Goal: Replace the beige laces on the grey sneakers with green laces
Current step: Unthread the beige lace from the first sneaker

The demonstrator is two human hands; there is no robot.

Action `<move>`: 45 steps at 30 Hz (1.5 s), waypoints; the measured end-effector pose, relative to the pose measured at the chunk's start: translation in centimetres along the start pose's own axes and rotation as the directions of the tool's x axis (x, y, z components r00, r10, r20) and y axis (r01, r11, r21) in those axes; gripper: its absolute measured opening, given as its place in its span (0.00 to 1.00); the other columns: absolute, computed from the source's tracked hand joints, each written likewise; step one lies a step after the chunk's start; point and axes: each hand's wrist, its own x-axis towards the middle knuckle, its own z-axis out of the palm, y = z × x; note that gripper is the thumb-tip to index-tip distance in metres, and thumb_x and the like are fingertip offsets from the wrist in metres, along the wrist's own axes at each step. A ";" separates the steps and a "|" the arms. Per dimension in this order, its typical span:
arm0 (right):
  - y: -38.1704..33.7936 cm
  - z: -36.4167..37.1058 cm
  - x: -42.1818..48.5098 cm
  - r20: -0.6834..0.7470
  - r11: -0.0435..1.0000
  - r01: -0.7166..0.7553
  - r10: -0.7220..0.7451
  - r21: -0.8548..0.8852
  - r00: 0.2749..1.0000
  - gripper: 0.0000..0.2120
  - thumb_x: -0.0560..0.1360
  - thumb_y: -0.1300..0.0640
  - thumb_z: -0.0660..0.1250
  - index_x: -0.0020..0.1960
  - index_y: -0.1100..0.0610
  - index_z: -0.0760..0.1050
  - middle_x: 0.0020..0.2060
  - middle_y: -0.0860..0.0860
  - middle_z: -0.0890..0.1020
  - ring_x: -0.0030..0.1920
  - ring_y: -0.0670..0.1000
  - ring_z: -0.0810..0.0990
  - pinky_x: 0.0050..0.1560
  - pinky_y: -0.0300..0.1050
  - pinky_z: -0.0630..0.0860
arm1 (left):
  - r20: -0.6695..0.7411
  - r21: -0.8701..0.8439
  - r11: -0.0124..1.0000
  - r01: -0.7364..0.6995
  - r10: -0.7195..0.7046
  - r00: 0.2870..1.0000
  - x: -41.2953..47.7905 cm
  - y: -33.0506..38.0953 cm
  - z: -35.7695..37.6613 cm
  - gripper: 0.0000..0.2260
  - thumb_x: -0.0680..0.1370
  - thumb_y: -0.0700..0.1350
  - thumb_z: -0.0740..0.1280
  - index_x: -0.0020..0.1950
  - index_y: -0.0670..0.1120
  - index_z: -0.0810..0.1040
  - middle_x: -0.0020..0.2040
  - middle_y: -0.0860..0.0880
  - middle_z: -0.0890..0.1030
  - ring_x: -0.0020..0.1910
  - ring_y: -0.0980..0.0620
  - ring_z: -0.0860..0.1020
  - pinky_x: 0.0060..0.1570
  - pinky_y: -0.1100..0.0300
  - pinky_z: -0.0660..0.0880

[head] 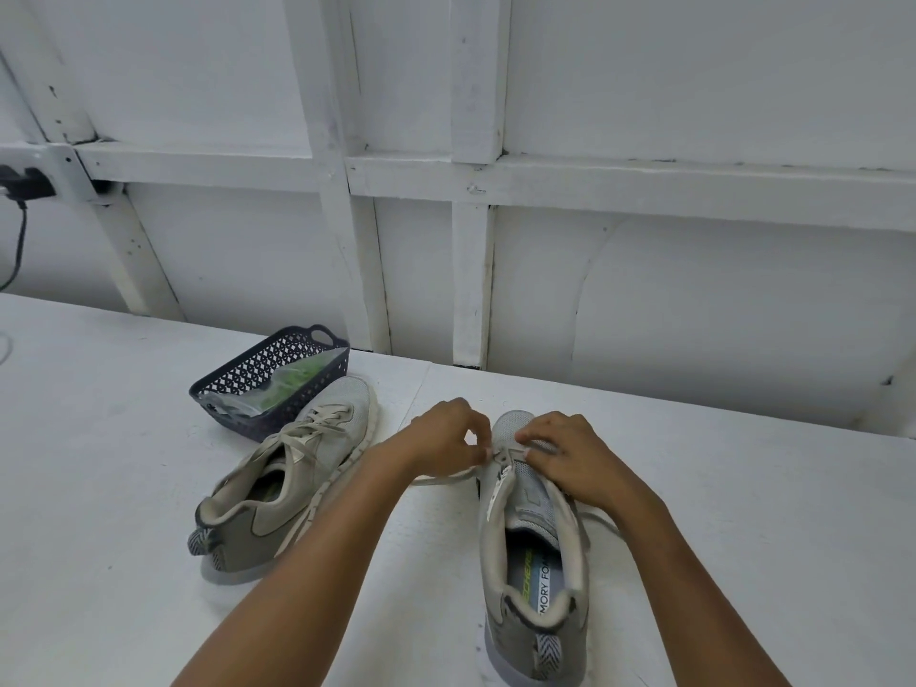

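Observation:
Two grey sneakers sit on the white table. The right sneaker (533, 547) points away from me, most of its eyelets bare. My left hand (446, 431) and my right hand (565, 451) both pinch the beige lace (441, 477) at the lowest eyelets near the toe; a loose end trails left across the table. The left sneaker (292, 468) lies angled beside it, still fully laced in beige. Green laces (292, 379) lie in a clear bag inside the dark basket (238, 374).
The basket stands behind the left sneaker, touching its toe. A white panelled wall (545, 181) runs along the table's far edge. A black plug and cable (20, 200) hang at the far left.

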 end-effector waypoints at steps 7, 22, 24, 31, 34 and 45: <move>0.0 0.3 0.4 0.003 0.998 -0.014 0.015 -0.067 1.000 0.16 0.78 0.58 0.63 0.64 0.50 0.78 0.64 0.46 0.75 0.66 0.51 0.68 0.67 0.50 0.68 | -0.120 -0.813 0.575 -0.092 -0.010 0.993 -0.8 0.2 0.5 0.08 0.83 0.38 0.61 0.45 0.43 0.73 0.46 0.42 0.83 0.42 0.54 0.81 0.44 0.65 0.75; 0.3 0.7 0.5 0.002 0.996 -0.080 0.080 -0.036 0.997 0.15 0.79 0.55 0.63 0.63 0.46 0.78 0.65 0.41 0.73 0.67 0.47 0.65 0.68 0.54 0.65 | 0.061 -0.059 0.997 0.048 -0.045 0.997 0.0 1.0 -0.8 0.04 0.78 0.43 0.69 0.49 0.45 0.82 0.47 0.49 0.82 0.44 0.53 0.75 0.41 0.63 0.69; 0.2 0.6 0.4 -0.003 0.996 -0.082 0.082 -0.047 0.997 0.14 0.79 0.55 0.63 0.63 0.45 0.78 0.65 0.41 0.73 0.67 0.47 0.65 0.67 0.53 0.65 | 0.006 -0.317 0.947 0.047 -0.048 0.999 -0.5 1.1 -1.3 0.04 0.78 0.39 0.68 0.45 0.46 0.81 0.44 0.49 0.82 0.42 0.54 0.76 0.43 0.63 0.71; 0.3 0.7 0.6 -0.015 0.992 -0.095 0.094 -0.078 0.995 0.14 0.79 0.55 0.63 0.62 0.45 0.78 0.65 0.41 0.73 0.68 0.49 0.66 0.66 0.54 0.65 | -0.071 -0.938 0.343 -0.053 -0.039 0.997 -1.4 0.5 -2.8 0.09 0.82 0.32 0.59 0.43 0.42 0.71 0.36 0.43 0.74 0.33 0.47 0.75 0.45 0.51 0.80; 0.4 0.9 0.7 -0.004 0.994 -0.091 0.091 -0.052 0.996 0.14 0.79 0.56 0.64 0.62 0.46 0.79 0.65 0.41 0.73 0.68 0.49 0.66 0.67 0.56 0.66 | -0.025 -0.824 0.564 0.060 -0.142 0.990 -0.9 0.1 -1.8 0.09 0.79 0.32 0.60 0.44 0.44 0.72 0.36 0.46 0.71 0.30 0.53 0.66 0.32 0.60 0.69; 0.5 0.7 0.6 0.006 0.998 -0.062 0.062 0.026 0.998 0.17 0.77 0.62 0.63 0.64 0.51 0.78 0.62 0.44 0.73 0.68 0.49 0.64 0.69 0.46 0.65 | -0.003 -0.563 0.823 0.071 -0.088 0.996 -1.1 0.7 -2.3 0.10 0.78 0.34 0.64 0.42 0.47 0.78 0.39 0.53 0.81 0.37 0.58 0.76 0.38 0.64 0.70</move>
